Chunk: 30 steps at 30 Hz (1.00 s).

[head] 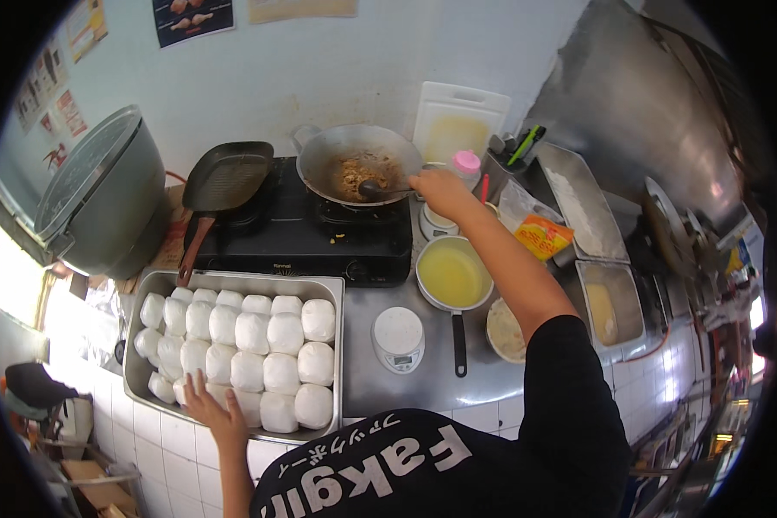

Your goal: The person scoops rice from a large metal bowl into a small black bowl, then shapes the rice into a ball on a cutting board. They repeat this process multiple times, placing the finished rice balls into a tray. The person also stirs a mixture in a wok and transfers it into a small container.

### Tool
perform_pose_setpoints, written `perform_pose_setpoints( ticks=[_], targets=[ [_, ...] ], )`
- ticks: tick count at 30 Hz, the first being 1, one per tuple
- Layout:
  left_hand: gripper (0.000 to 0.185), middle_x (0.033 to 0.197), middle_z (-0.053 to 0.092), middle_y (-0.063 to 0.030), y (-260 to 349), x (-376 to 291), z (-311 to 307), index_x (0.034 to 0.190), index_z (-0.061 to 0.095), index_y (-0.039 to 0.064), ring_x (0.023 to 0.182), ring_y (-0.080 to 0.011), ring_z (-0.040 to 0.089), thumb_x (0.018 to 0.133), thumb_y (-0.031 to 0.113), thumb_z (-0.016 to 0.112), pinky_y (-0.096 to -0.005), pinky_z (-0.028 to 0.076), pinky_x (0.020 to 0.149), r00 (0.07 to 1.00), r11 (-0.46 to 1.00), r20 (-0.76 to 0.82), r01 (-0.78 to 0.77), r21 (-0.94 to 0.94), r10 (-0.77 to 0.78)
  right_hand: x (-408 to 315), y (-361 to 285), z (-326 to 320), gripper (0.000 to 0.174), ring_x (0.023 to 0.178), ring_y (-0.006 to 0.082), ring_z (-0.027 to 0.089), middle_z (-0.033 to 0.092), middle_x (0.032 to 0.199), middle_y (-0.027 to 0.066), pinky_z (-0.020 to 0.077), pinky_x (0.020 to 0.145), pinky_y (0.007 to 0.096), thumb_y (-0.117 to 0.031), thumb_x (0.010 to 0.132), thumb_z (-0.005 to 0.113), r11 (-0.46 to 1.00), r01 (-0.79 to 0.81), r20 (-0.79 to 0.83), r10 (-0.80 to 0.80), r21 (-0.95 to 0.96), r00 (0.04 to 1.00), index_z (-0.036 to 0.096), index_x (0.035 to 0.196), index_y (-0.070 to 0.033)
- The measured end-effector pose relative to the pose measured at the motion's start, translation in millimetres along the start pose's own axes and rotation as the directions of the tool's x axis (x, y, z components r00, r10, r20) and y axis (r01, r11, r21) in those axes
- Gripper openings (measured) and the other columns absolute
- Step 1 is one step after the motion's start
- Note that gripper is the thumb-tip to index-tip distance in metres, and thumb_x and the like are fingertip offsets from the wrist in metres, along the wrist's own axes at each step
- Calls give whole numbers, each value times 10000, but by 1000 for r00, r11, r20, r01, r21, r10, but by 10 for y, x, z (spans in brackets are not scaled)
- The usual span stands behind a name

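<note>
My right hand grips the handle of a dark ladle. The ladle's bowl rests in brown, crumbly food inside a metal wok, which stands on the right burner of a black two-burner gas stove. At the lower left, my left hand has its fingers spread over the near side of a steel tray. Under and beside those fingers sit rows of rounded white packets; whether the fingertips press on them I cannot tell.
A square grill pan sits on the left burner, its handle over the tray. Beyond stands a large pot. Rightward are a saucepan of yellow liquid, a kitchen scale, a bowl, an orange packet and a steel container of white powder.
</note>
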State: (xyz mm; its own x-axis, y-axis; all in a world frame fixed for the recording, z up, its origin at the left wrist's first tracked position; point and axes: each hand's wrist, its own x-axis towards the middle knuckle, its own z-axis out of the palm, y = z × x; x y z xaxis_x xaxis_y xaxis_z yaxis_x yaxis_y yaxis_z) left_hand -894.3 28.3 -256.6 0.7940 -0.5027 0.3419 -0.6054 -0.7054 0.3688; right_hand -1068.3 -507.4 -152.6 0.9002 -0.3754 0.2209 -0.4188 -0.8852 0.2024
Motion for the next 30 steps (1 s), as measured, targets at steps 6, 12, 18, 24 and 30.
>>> perform_pose_setpoints(
  ticks=[6,12,18,24,30],
  targets=[
    [600,1465,285,-211,777,-319,113,1403,373,64,1375,-409,199,916,395,489,-614,37,1101,996,996,9,87,26,-87,681,-37,-224,125,856,324,661,678,884,167,519,705,435,-150,801,640,988,52,223,-83,143,971,692,873,-61],
    [519,1420,359,-191,853,-338,146,1341,438,62,1353,-386,260,905,331,525,-589,74,1111,981,982,-80,179,58,-174,1053,401,-243,187,878,309,670,689,946,169,530,729,407,-120,753,629,985,-171,356,169,-26,919,715,898,-39],
    [490,1393,398,-180,855,-335,175,1318,457,58,1322,-366,319,903,305,539,-571,118,1107,983,985,-117,149,85,-138,1125,206,56,268,842,298,671,695,917,161,528,730,391,-173,754,593,921,84,288,-204,380,936,710,961,-49],
    [470,1376,419,-185,853,-339,179,1303,470,54,1314,-365,335,904,292,544,-565,142,1105,978,984,-139,167,61,-157,891,145,-258,258,809,297,676,695,899,165,527,706,397,-198,768,606,954,84,342,-184,289,921,712,954,-53],
    [456,1369,426,-187,847,-335,175,1295,478,55,1311,-363,344,909,288,544,-555,157,1106,976,985,-143,170,40,-163,802,149,-177,197,848,309,681,696,906,162,535,704,393,-185,785,625,999,-13,162,20,-47,987,719,880,-41]
  ],
)
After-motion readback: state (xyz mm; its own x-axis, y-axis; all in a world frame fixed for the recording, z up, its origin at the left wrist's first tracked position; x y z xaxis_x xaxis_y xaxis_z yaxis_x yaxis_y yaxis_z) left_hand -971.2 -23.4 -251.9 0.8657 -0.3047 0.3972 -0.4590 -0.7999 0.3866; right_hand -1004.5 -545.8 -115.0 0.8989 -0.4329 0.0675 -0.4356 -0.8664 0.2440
